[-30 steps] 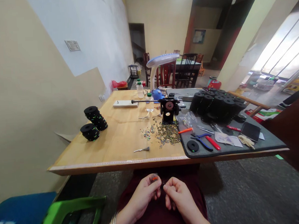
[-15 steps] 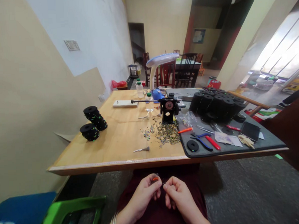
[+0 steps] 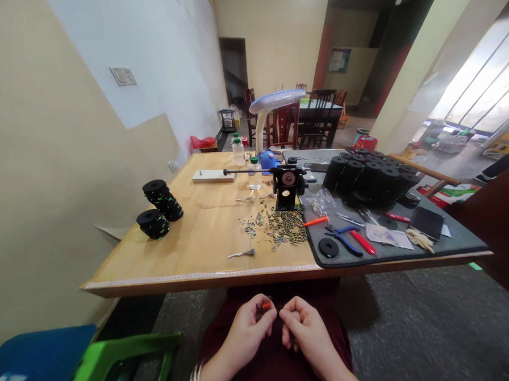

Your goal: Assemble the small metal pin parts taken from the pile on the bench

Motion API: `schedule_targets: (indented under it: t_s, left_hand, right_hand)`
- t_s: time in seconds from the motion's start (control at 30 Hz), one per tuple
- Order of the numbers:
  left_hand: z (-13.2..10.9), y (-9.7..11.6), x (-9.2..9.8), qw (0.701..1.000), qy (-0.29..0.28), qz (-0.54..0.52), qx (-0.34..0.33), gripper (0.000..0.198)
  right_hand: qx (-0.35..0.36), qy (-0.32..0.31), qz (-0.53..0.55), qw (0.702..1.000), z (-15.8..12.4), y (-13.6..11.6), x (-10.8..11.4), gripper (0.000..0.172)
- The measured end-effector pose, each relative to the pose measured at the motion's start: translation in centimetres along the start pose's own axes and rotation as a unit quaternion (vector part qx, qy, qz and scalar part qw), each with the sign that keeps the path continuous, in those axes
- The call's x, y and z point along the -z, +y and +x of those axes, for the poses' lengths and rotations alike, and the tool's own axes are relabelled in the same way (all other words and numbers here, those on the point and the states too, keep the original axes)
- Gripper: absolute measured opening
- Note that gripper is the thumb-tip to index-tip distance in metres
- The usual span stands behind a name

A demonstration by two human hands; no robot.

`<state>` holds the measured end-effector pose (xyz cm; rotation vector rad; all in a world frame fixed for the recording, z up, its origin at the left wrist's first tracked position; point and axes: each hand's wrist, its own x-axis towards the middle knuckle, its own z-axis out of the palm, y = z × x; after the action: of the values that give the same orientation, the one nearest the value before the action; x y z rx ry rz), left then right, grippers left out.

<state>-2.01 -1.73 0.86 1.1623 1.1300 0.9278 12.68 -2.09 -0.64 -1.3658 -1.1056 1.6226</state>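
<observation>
Over my lap, just below the table's front edge, my left hand is closed round a small orange item; its kind is too small to tell. My right hand is right beside it, thumb and forefinger pinched together, and whatever sits between them is too tiny to name. The fingertips of both hands nearly meet. On the table ahead lies a pile of small metal pieces, with coloured beads to its left. A small grey brush-like piece lies nearer the front edge.
A black hand-cranked winder stands behind the pile. On the grey mat are blue-handled pliers, a black foam spool and stacked black spools. More spools stand at left. A green stool is low left.
Both hands stay together over my lap, with only slight finger movement. The orange item in my left hand has shifted a little. The things on the table have not moved.
</observation>
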Motion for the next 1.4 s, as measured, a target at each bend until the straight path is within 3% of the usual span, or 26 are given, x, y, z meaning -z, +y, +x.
schedule_targets:
  t_s: [0.37, 0.83, 1.4]
  left_hand:
    - [-0.17, -0.01, 0.02, 0.999, 0.018, 0.045, -0.021, 0.018]
    - [-0.22, 0.22, 0.29, 0.998, 0.052, 0.015, -0.028, 0.023]
    - [-0.33, -0.34, 0.12, 0.998, 0.019, 0.046, -0.037, 0.016]
  right_hand:
    - [0.002, 0.000, 0.008, 1.000, 0.08, 0.19, 0.13, 0.047]
    - [0.022, -0.011, -0.028, 0.999, -0.38, 0.54, 0.15, 0.041]
    - [0.024, 0.004, -0.019, 1.000, 0.00, 0.25, 0.17, 0.045]
